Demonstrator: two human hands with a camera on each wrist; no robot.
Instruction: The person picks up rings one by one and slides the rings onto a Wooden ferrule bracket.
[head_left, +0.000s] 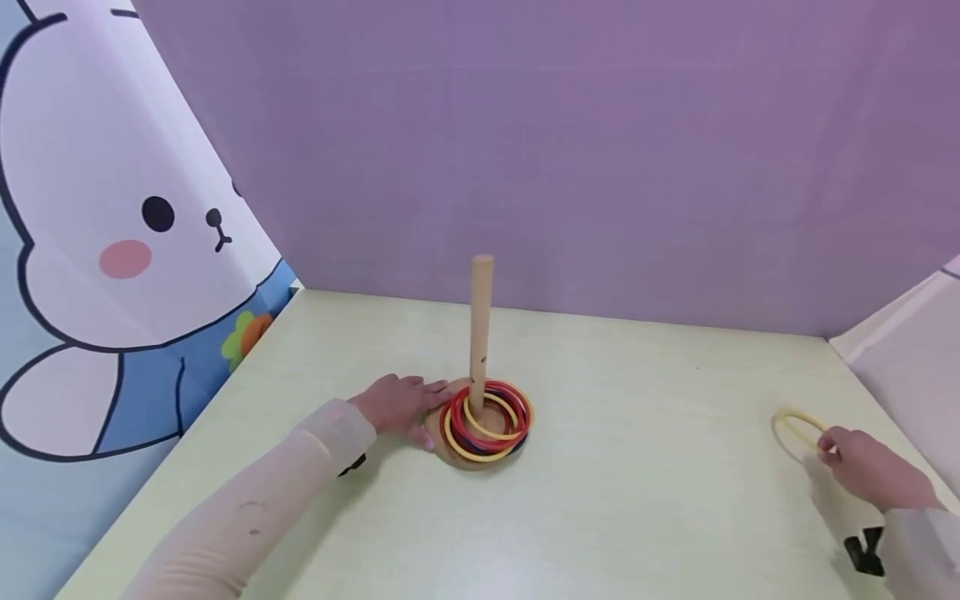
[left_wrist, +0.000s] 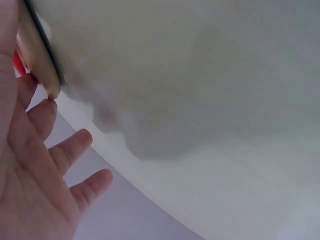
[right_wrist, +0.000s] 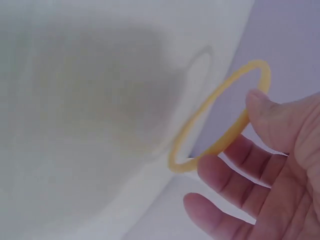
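A wooden post [head_left: 480, 325] stands upright on a round wooden base [head_left: 441, 446] in the middle of the table. Red, yellow and dark blue rings [head_left: 526, 408] lie loosely stacked around the post's foot. My left hand [head_left: 396, 403] holds the base's left edge, thumb on the near side and fingers on the far side. In the left wrist view, two fingertips touch the base's rim [left_wrist: 44, 70], while the other fingers are spread apart from it. Far to the right, my right hand [head_left: 876, 468] pinches a yellow ring [right_wrist: 200, 112] between thumb and fingers, tilted and raised off the table.
The pale table [head_left: 645, 467] runs back to a purple cloth backdrop [head_left: 600, 167]. A cloth printed with a cartoon animal [head_left: 112, 167] hangs along the left edge. A pale panel [head_left: 918, 367] borders the right edge.
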